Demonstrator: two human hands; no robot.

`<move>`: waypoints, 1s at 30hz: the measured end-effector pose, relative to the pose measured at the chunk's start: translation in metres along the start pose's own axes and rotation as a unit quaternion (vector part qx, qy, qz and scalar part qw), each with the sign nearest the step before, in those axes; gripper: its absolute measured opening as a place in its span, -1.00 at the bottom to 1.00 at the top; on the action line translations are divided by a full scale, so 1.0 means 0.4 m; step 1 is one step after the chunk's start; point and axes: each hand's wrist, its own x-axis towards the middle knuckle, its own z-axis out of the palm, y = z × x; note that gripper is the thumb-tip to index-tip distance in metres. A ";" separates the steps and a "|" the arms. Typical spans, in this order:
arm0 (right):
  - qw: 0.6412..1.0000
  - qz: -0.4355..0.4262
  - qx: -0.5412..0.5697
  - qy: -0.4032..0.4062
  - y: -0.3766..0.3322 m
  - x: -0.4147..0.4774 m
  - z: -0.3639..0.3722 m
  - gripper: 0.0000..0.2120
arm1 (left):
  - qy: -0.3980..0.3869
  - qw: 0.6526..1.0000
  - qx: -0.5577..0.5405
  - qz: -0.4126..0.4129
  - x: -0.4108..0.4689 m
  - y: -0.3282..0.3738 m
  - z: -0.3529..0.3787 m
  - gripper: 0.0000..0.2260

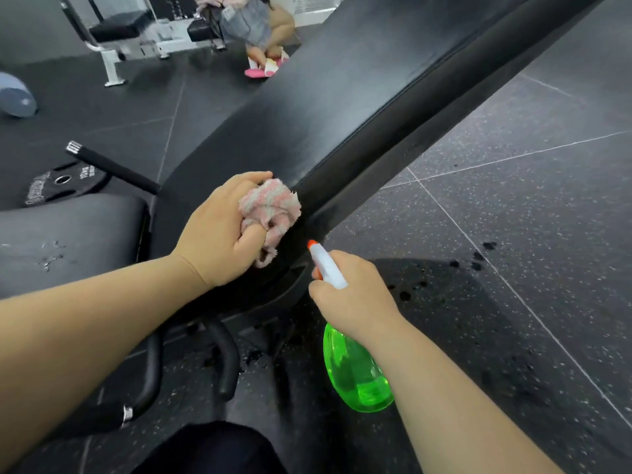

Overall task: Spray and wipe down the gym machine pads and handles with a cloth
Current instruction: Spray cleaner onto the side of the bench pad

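Close up, a crumpled pink cloth (272, 208) was gripped in the left hand (222, 230) and pressed against the lower side edge of a long black bench pad (342, 107). Just beside it, a green spray bottle (355, 371) was held by curled fingers of the right hand (352, 295), nozzle aimed at the pad.

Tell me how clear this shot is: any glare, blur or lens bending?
Head view: a pale sheen runs along the back pad; the cloth and spray bottle look fairly sharp, the crouching person far off soft; the wide lens fans the floor seams outward.
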 end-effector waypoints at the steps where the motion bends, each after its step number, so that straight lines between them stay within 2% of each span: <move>1: 1.000 0.000 -0.007 -0.014 0.003 -0.001 0.016 -0.91 | 0.014 1.000 -0.017 -0.018 -0.012 -0.005 -0.004 -0.45; 6: 0.996 -0.009 -0.020 -0.081 0.011 -0.006 0.109 -0.85 | 0.063 0.989 -0.032 -0.131 -0.079 -0.056 -0.024 -0.73; 10: 0.992 -0.019 -0.040 -0.114 0.022 -0.017 0.190 -0.90 | 0.084 0.971 -0.004 -0.225 -0.159 -0.129 -0.045 -0.59; 12: 0.991 -0.018 -0.042 -0.128 0.031 -0.021 0.222 -0.91 | 0.078 0.969 0.010 -0.232 -0.198 -0.152 -0.053 -0.60; 16: 0.985 -0.041 -0.032 -0.164 0.056 -0.029 0.277 -0.87 | 0.071 0.972 0.018 -0.222 -0.255 -0.157 -0.061 -0.75; 18: 0.982 -0.078 -0.049 -0.165 0.081 -0.034 0.298 -0.81 | 0.063 0.982 -0.004 -0.178 -0.252 -0.142 -0.056 -0.74; 20: 0.980 -0.126 -0.099 -0.119 0.116 -0.039 0.317 -0.80 | 0.053 0.993 -0.005 -0.105 -0.228 -0.120 -0.050 -0.62; 22: 0.976 -0.139 -0.151 -0.076 0.162 -0.042 0.333 -0.74 | 0.024 0.999 0.020 -0.020 -0.205 -0.096 -0.039 -0.58; 24: 0.979 -0.098 -0.168 -0.063 0.224 -0.050 0.344 -0.62 | -0.018 0.994 0.072 0.084 -0.202 -0.076 -0.009 -0.65; 27: 0.978 -0.017 -0.198 -0.064 0.299 -0.076 0.339 -0.49 | -0.094 0.966 0.114 0.211 -0.228 -0.057 0.057 -0.71; 30: 0.974 -0.022 -0.205 -0.095 0.313 -0.099 0.336 -0.47 | -0.174 0.954 0.098 0.224 -0.253 -0.058 0.123 -0.70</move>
